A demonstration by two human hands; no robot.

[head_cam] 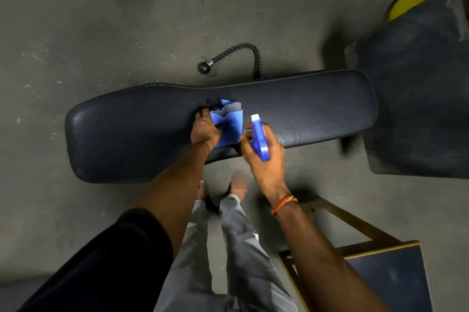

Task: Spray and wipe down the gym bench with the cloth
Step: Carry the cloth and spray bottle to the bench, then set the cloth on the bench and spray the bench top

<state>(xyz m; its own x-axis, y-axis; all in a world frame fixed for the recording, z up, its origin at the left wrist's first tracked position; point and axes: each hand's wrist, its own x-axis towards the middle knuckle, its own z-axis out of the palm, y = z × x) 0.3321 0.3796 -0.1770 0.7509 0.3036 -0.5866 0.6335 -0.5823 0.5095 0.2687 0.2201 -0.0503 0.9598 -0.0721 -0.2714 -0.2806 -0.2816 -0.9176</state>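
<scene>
Blue cloth [228, 126] lies bunched on the middle of the dark padded bench [317, 106], close to the near edge. The left hand [204, 130] grips it from the left side. Its fingers [201, 116] are curled into the folds and press it down on the pad. I think it is held low like that so it can rub the bench as soon as the pad is wet.

The right hand [265, 159] holds a blue spray bottle [258, 138] just beside the cloth, above the near edge of the bench. Its fingers are wrapped round the bottle. The white tip points away from the person, out over the pad. I think it is aimed there so the spray lands on the bench next to the cloth and not on the floor.

The person stands close to the long side of the bench, so both hands can reach across it. The right part of the pad looks a bit shiny, but I cannot tell if that is wet or just light. I cannot tell how much of the pad has been wiped.

A black rope handle [243, 58] lies on the grey floor behind the bench, out of the way. A wooden stool [390, 276] stands by the person's right side.
</scene>
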